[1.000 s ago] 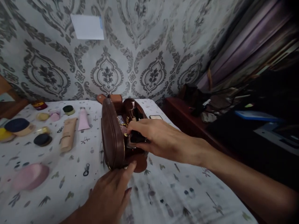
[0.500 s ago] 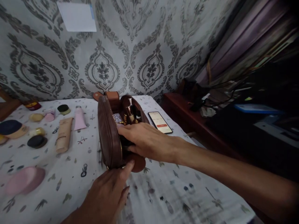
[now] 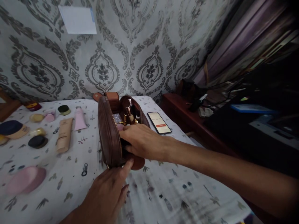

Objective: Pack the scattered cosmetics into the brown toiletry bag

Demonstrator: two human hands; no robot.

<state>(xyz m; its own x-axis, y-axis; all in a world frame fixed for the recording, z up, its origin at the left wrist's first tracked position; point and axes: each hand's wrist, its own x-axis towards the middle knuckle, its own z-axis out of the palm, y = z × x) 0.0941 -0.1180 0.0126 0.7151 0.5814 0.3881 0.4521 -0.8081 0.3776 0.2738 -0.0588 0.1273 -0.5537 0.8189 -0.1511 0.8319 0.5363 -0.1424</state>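
Observation:
A brown makeup bag stands unzipped on the patterned cloth, its opening toward the right. Inside it several gold-trimmed cosmetic tubes stand upright beside a glittery silver item. My right hand reaches over the bag's side, and its fingertips are hidden down among the contents. Close to its fingers shows a bit of a pink item. At the near end, my left hand holds the bag by its edge, the index finger by the tan leather flap.
Left of the bag lie a beige squeeze tube, a pink tube, a black round lid, a pink oval item and several small jars. A phone lies right of the bag. Behind is a patterned wall.
My right hand has shifted slightly inside the bag, and more of the pink item shows by its fingers. The left hand stays at the near end. The view has moved a little.

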